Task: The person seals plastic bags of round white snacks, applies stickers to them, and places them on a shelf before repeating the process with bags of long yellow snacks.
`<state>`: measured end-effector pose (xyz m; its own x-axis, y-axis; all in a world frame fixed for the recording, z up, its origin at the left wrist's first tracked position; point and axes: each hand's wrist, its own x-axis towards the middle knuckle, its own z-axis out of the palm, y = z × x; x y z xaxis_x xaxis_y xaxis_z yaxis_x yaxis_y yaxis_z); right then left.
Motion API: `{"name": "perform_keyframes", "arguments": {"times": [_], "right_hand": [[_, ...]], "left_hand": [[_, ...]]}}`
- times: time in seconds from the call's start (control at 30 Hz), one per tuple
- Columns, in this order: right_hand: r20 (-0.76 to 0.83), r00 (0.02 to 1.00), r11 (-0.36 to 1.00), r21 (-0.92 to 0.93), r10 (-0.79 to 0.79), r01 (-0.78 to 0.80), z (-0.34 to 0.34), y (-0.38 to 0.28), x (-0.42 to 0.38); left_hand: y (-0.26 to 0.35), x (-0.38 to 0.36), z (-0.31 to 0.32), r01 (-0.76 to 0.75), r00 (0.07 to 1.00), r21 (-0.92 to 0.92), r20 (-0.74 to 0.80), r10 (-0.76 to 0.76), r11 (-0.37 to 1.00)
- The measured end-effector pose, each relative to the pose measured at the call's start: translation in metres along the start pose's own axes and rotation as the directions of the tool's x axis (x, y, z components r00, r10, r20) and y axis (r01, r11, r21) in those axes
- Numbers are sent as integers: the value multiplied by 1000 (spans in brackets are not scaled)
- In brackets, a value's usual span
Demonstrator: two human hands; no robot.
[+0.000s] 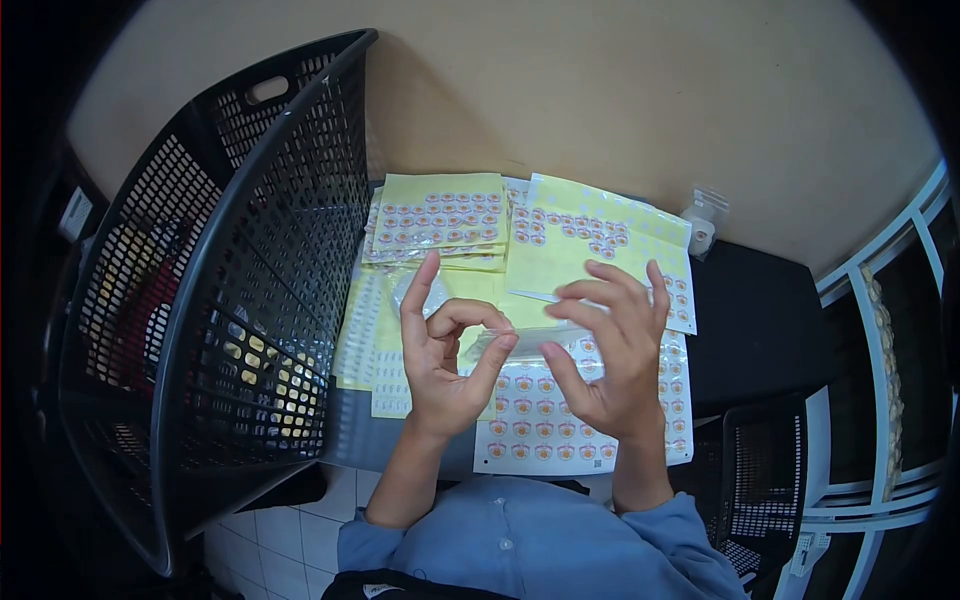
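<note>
A thin clear plastic bag point(535, 343) is held near its left end between the thumb and index finger of my left hand point(445, 365). That hand's other fingers are raised or curled. My right hand point(615, 350) is open at the bag's right end, its fingers spread and its thumb apart from them. Beneath both hands lies a white sheet of round orange-and-pink stickers point(545, 432). Behind the right hand is a yellow backing sheet point(560, 262) with part of its stickers gone.
Stacked yellow sticker sheets point(440, 210) lie at the back left, with sheets of small printed labels point(390, 385) nearer me. A big black perforated basket point(250, 200) stands at the left. A small clear packet point(703, 230) sits by the wall. Another dark basket point(765, 470) is low on the right.
</note>
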<state>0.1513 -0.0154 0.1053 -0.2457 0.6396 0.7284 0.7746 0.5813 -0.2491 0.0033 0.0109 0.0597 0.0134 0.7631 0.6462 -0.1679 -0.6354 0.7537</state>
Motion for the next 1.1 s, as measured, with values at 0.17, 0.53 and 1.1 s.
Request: {"name": "perform_keyframes", "arguments": {"times": [0.17, 0.53, 1.1], "right_hand": [[12, 1000, 999, 25, -25, 24, 12, 2, 3], [-94, 995, 997, 68, 35, -29, 24, 2, 4], [-75, 997, 1000, -8, 27, -27, 29, 6, 4]], "left_hand": [[0, 2, 0, -13, 1000, 37, 17, 12, 999], [-3, 5, 2, 57, 998, -11, 33, -57, 998], [-8, 10, 3, 35, 997, 89, 68, -41, 995]]}}
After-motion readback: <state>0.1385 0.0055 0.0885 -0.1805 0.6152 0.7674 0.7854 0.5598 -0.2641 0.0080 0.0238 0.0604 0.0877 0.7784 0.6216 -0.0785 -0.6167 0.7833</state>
